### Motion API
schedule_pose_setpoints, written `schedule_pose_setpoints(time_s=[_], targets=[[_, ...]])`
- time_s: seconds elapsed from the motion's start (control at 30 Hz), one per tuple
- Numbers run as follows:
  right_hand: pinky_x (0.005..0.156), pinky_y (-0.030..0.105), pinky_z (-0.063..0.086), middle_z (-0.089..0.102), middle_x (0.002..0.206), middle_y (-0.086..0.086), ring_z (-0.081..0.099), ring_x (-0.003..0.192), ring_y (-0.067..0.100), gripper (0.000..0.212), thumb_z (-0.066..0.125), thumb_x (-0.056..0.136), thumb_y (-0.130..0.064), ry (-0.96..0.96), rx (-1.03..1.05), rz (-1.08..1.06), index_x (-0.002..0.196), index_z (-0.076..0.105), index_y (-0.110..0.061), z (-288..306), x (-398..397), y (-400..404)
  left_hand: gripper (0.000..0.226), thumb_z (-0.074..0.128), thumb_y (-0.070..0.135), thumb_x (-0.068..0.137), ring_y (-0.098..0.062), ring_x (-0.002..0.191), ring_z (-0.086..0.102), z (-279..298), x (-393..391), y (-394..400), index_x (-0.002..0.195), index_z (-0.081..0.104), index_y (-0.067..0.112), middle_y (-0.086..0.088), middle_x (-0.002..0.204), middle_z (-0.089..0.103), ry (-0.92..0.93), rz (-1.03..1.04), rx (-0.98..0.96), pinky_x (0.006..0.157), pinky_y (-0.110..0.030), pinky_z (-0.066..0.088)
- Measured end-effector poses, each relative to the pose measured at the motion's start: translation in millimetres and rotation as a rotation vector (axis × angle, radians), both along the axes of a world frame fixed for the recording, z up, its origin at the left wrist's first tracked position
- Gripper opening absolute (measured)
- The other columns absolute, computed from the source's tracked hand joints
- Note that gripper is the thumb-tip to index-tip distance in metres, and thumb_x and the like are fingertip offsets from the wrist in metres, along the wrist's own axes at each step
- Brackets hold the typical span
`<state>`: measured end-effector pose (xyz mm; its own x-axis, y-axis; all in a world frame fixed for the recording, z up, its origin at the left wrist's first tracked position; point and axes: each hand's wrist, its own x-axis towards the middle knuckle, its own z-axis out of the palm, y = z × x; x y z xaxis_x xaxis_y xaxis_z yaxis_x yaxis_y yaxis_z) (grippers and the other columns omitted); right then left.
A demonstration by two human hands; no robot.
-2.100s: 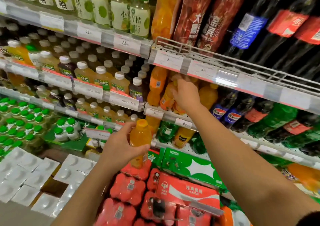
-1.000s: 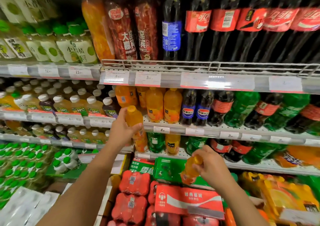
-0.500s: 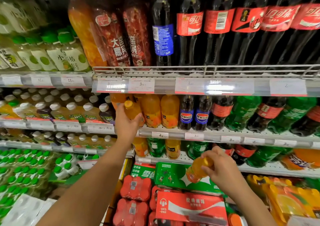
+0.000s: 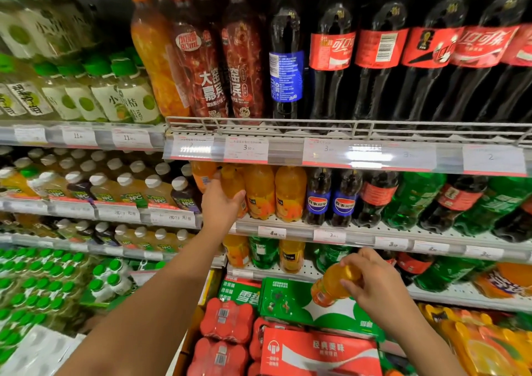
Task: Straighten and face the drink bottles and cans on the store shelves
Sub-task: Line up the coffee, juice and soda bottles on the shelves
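On the middle shelf (image 4: pixel 359 231), just left of the row of orange bottles, the left hand (image 4: pixel 220 207) wraps an orange juice bottle (image 4: pixel 231 185), fingers and thumb curled round its lower body, the cap tucked up under the price strip (image 4: pixel 345 155) of the shelf above. That bottle stands nearly upright, long axis vertical, its base at or just above the perforated shelf lip; I cannot tell whether it has touched down. It sits tight against the neighbouring orange bottles (image 4: pixel 275 192) on its right, with another orange bottle half hidden to its left, so the slot looks narrow and the clearance overhead is slim; my guess is that any turning to face the label must happen in place, not by tipping. Further right stand two blue-labelled cola bottles (image 4: pixel 329 200), then red and green ones leaning a little. Lower and nearer, the right hand (image 4: pixel 374 283) pinches a second orange bottle (image 4: pixel 331 287) by its neck and cap, fingers bent round the top. This one lies tilted, cap up to the right, base down to the left, held in open air in front of the green carton (image 4: pixel 302 303) and well apart from any shelf. The right hand is nearer the lower shelf; there is free room in front of it for swinging the bottle upright.
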<state>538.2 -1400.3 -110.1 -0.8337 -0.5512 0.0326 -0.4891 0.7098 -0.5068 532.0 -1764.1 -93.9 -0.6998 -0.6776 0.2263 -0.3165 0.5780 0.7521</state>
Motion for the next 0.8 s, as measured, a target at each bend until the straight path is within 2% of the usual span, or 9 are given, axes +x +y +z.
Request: schedule_pose_setpoints(time_s=[0.1,0.2,0.3,0.4,0.47,0.53,0.63,0.73,0.8], targets=[[0.069,0.024,0.040,0.043,0.098,-0.017,0.055,0.080,0.010,0.033,0.082,0.084,-0.027,0.001,-0.001,0.003,0.113,0.066,-0.030,-1,2,-1,0.045,0.070,0.045,0.090,-0.035,0.088,0.066,13,-6,-5,0.110,0.057,0.008,-0.012,0.091,0.064,-0.229,-0.004,-0.223,0.070,-0.041,0.052],[0.067,0.025,0.042,0.041,0.096,-0.020,0.055,0.077,0.010,0.034,0.083,0.083,-0.027,0.013,0.006,0.011,0.112,0.067,-0.030,-1,4,-4,0.048,0.058,0.059,0.094,-0.026,0.073,0.061,31,-8,-11,0.095,0.060,0.011,-0.002,0.072,0.055,-0.486,0.000,-0.516,0.060,-0.034,0.046],[0.068,0.027,0.045,0.044,0.097,-0.015,0.055,0.078,0.012,0.033,0.083,0.083,-0.029,0.015,0.020,0.016,0.113,0.067,-0.030,0,6,-9,0.052,0.053,0.065,0.094,-0.025,0.071,0.058,44,-10,-18,0.102,0.055,0.014,-0.001,0.073,0.056,-0.604,-0.016,-0.618,0.059,-0.032,0.046],[0.070,0.025,0.040,0.044,0.098,-0.014,0.053,0.081,0.011,0.034,0.082,0.084,-0.029,0.008,0.028,0.021,0.114,0.066,-0.031,1,9,-13,0.058,0.055,0.059,0.095,-0.029,0.081,0.066,43,-12,-19,0.123,0.054,0.008,-0.003,0.077,0.057,-0.620,-0.042,-0.561,0.061,-0.033,0.048],[0.070,0.025,0.039,0.046,0.098,-0.013,0.053,0.080,0.010,0.034,0.083,0.083,-0.028,0.004,0.019,0.021,0.113,0.067,-0.031,1,10,-15,0.053,0.058,0.051,0.096,-0.031,0.085,0.065,41,-11,-17,0.125,0.053,0.006,-0.005,0.078,0.056,-0.588,-0.043,-0.503,0.062,-0.034,0.049],[0.070,0.025,0.039,0.046,0.098,-0.013,0.052,0.080,0.010,0.034,0.083,0.083,-0.028,0.004,0.018,0.023,0.113,0.067,-0.031,3,11,-16,0.044,0.060,0.046,0.096,-0.030,0.078,0.064,39,-7,-15,0.110,0.056,0.005,-0.006,0.077,0.060,-0.499,-0.027,-0.482,0.059,-0.034,0.048],[0.067,0.018,0.035,0.045,0.099,-0.015,0.051,0.081,0.007,0.033,0.081,0.085,-0.031,-0.001,0.021,0.020,0.115,0.066,-0.032,5,13,-18,0.033,0.059,0.040,0.095,-0.030,0.069,0.060,35,8,-19,0.089,0.051,0.008,-0.008,0.077,0.063,-0.188,0.052,-0.349,0.058,-0.035,0.044],[0.065,0.011,0.032,0.043,0.098,-0.016,0.050,0.080,0.006,0.032,0.080,0.086,-0.032,-0.003,0.030,0.017,0.115,0.065,-0.032,7,14,-22,0.025,0.062,0.030,0.089,-0.032,0.099,0.058,35,18,-31,0.097,0.051,0.009,-0.013,0.108,0.059,0.082,0.178,-0.330,0.077,-0.045,0.052],[0.064,0.009,0.032,0.041,0.097,-0.018,0.049,0.079,0.006,0.032,0.080,0.086,-0.032,-0.007,0.041,0.021,0.115,0.065,-0.032,9,16,-25,0.048,0.068,0.025,0.080,-0.033,0.119,0.050,35,14,-45,0.120,0.050,0.005,-0.015,0.126,0.051,0.104,0.208,-0.227,0.096,-0.047,0.048]])
